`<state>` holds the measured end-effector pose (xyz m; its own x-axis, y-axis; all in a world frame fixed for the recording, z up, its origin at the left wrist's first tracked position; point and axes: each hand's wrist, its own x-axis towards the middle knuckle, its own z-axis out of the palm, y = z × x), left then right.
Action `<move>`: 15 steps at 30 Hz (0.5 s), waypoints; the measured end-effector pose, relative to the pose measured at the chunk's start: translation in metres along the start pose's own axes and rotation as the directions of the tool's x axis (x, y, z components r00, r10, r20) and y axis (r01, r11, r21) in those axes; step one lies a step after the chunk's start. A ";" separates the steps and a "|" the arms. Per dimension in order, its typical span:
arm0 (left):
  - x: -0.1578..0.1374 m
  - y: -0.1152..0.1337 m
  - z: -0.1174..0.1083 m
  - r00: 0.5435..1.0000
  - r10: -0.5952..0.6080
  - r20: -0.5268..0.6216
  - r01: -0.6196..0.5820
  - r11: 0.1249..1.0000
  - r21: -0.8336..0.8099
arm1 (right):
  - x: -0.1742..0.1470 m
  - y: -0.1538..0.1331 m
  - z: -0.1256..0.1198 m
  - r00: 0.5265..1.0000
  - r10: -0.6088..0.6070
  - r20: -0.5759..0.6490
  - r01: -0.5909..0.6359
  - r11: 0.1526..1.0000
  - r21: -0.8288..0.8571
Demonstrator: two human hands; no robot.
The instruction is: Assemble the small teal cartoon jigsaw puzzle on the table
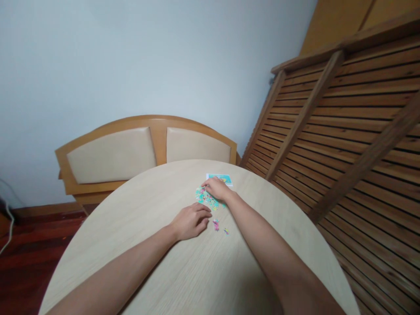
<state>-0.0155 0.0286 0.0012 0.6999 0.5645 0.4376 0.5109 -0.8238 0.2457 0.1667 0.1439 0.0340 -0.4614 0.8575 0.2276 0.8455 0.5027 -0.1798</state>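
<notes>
A pile of small jigsaw puzzle pieces [206, 199], mostly turquoise with bits of pink and white, lies on the round table [157, 267]. Over its far side reaches my right hand [216, 188], fingers stretched and their tips touching the pieces; I see no piece held in them. My left hand [193, 220] rests on the tabletop just left of the pile, its fingers loosely bent and the thumb apart, holding nothing. Close to its fingertips lie a joined pink cluster of puzzle pieces [215, 225] and a smaller yellowish puzzle piece [226, 231].
Behind the pile, partly covered by my right hand, lies a turquoise picture card [225, 178] with a white border. A padded wooden headboard [159, 140] stands beyond the table against the wall. On the right leans a slatted wooden panel [305, 118].
</notes>
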 end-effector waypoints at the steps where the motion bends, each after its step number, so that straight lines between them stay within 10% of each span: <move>1: 0.000 0.000 0.000 1.000 0.009 0.007 -0.009 1.000 -0.003 | 0.004 0.000 0.001 1.000 -0.008 0.016 0.008 1.000 -0.003; 15: 0.001 -0.001 0.001 1.000 0.021 -0.002 -0.021 1.000 -0.021 | 0.017 0.010 0.006 0.996 0.075 0.050 -0.078 0.994 0.075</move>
<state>-0.0150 0.0297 0.0007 0.7098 0.5467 0.4442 0.4850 -0.8366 0.2548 0.1652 0.1640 0.0303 -0.4098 0.8970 0.1656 0.8565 0.4409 -0.2683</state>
